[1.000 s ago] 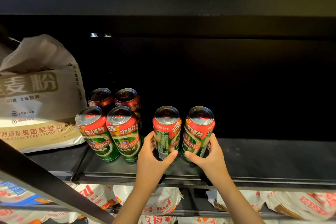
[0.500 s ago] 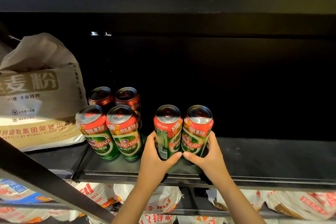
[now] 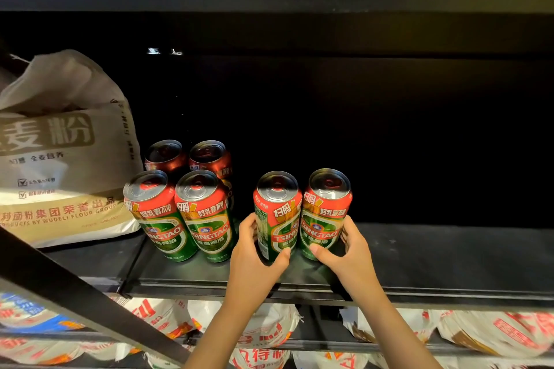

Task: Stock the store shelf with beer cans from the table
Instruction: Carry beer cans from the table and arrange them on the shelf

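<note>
While both arms reach up from below onto the black shelf [image 3: 449,252], each hand grips one beer can near its base. The left hand [image 3: 254,260] wraps the left-held can [image 3: 277,216], thumb on its front and fingers curled round its left side. The right hand [image 3: 347,252] wraps the right-held can [image 3: 325,213], thumb on the front low down and fingers round its right side. These two cans stand upright, side by side and touching or nearly so, on the shelf close to its front edge.

To their left, with a clear gap between, four more cans stand in a square block: the front-left can [image 3: 156,216] and front-right can [image 3: 207,216] show their green and red labels, and behind them the back-left can [image 3: 165,156] and back-right can [image 3: 209,159] sit in shadow, mostly hidden apart from their tops. The front pair press against each other.

Further left a large beige flour sack [image 3: 60,153] with printed characters rests on the shelf, its lower right corner just beside the front-left can. A dark diagonal bar [image 3: 75,287] crosses the lower left corner in front of everything. On the level below, white bags with red print [image 3: 479,332] lie packed in a row
</note>
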A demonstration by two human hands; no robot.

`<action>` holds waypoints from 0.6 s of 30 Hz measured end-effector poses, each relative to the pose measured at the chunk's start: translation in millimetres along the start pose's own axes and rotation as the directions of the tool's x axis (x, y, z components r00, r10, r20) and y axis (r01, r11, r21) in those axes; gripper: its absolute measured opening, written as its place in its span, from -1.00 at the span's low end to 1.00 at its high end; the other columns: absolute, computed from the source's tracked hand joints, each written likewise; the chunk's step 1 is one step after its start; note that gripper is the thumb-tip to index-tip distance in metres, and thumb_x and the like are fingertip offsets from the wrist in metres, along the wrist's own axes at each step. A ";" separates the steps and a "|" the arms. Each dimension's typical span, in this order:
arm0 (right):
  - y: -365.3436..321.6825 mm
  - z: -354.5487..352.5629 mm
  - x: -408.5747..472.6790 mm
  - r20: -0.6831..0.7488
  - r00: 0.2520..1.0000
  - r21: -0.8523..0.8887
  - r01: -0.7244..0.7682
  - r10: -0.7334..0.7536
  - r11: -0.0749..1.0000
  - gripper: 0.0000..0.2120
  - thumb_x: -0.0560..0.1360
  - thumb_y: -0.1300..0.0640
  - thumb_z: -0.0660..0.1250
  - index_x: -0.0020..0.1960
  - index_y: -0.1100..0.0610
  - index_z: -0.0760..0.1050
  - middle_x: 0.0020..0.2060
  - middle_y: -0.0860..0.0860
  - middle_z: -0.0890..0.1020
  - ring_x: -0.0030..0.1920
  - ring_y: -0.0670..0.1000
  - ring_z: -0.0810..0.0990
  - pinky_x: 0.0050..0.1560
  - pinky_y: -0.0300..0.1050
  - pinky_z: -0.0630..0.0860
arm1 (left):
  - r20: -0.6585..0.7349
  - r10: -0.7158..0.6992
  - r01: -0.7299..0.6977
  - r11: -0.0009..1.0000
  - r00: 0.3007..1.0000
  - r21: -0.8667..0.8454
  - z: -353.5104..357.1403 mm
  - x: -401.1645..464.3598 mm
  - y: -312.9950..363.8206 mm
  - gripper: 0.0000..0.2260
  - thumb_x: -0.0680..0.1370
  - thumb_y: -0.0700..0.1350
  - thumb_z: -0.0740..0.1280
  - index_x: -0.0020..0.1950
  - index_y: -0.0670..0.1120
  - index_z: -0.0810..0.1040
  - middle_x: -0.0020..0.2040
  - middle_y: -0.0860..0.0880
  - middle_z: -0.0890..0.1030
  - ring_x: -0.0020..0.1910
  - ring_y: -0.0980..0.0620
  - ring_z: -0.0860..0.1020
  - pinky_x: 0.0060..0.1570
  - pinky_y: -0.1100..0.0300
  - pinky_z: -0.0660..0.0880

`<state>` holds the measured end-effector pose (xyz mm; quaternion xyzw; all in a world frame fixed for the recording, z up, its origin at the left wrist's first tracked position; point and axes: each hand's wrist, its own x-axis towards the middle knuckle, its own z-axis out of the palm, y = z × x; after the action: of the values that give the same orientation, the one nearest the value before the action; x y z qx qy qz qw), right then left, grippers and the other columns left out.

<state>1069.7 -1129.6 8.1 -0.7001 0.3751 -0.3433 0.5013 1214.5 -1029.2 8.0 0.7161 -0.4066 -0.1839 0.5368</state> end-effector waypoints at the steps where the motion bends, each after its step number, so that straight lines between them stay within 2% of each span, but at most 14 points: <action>1: 0.0 -0.1 -0.1 0.005 1.000 -0.003 0.001 -0.001 1.000 -0.48 0.36 0.15 0.51 0.22 -0.12 0.39 0.10 -0.20 0.58 0.13 -0.21 0.54 0.06 -0.31 0.50 | 0.014 -0.003 0.003 1.000 1.000 0.000 -0.2 0.7 -0.8 -0.39 0.40 -0.14 0.47 0.33 0.09 0.23 0.17 0.29 0.42 0.17 0.47 0.37 0.04 0.62 0.29; 4: -2.5 -0.2 -0.7 0.026 1.000 -0.007 -0.002 0.002 1.000 -0.48 0.38 0.17 0.49 0.18 -0.21 0.36 0.09 -0.26 0.57 0.14 -0.27 0.52 0.03 -0.42 0.47 | 0.051 -0.006 0.007 1.000 0.999 -0.017 -2.0 1.3 -0.4 -0.39 0.42 -0.14 0.46 0.34 0.09 0.21 0.21 0.28 0.41 0.20 0.47 0.35 0.05 0.61 0.28; 7: -3.1 -0.2 -0.8 0.031 0.999 0.003 -0.008 0.008 1.000 -0.44 0.35 0.17 0.51 0.22 -0.14 0.35 0.10 -0.24 0.56 0.13 -0.28 0.52 0.02 -0.47 0.45 | 0.054 -0.026 0.029 0.998 0.998 -0.054 -2.4 0.8 2.0 -0.33 0.37 -0.10 0.51 0.34 0.09 0.21 0.18 0.27 0.45 0.17 0.43 0.40 0.03 0.57 0.33; 9: -3.0 0.8 -0.4 0.024 1.000 0.012 -0.011 0.011 1.000 -0.40 0.30 0.14 0.55 0.24 -0.05 0.35 0.10 -0.20 0.57 0.12 -0.26 0.53 0.03 -0.42 0.48 | 0.045 -0.043 0.047 0.996 0.998 -0.072 -1.5 0.9 2.4 -0.32 0.33 -0.06 0.55 0.31 0.10 0.23 0.16 0.24 0.48 0.13 0.38 0.45 0.02 0.52 0.38; 12: -1.8 1.2 0.6 0.012 1.000 0.003 -0.012 0.012 1.000 -0.40 0.28 0.06 0.57 0.23 -0.03 0.36 0.10 -0.16 0.58 0.13 -0.19 0.55 0.08 -0.24 0.53 | 0.019 -0.029 0.030 0.998 0.999 -0.062 -1.0 0.4 1.7 -0.40 0.33 -0.04 0.54 0.25 0.14 0.30 0.14 0.21 0.51 0.13 0.33 0.48 0.05 0.47 0.42; 18: 3.5 0.7 1.4 -0.009 1.000 -0.029 -0.001 0.001 1.000 -0.37 0.29 0.06 0.56 0.28 -0.02 0.38 0.17 -0.10 0.55 0.19 -0.15 0.52 0.17 -0.17 0.52 | -0.015 0.117 -0.116 0.992 0.993 0.048 -1.9 1.2 1.0 -0.55 0.35 0.09 0.44 0.16 -0.02 0.43 0.04 0.12 0.46 0.12 0.14 0.48 0.07 0.38 0.42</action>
<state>1070.3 -1131.3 4.8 -0.7055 0.3826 -0.3407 0.4896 1216.1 -1029.1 9.7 0.7051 -0.4471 -0.1363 0.5333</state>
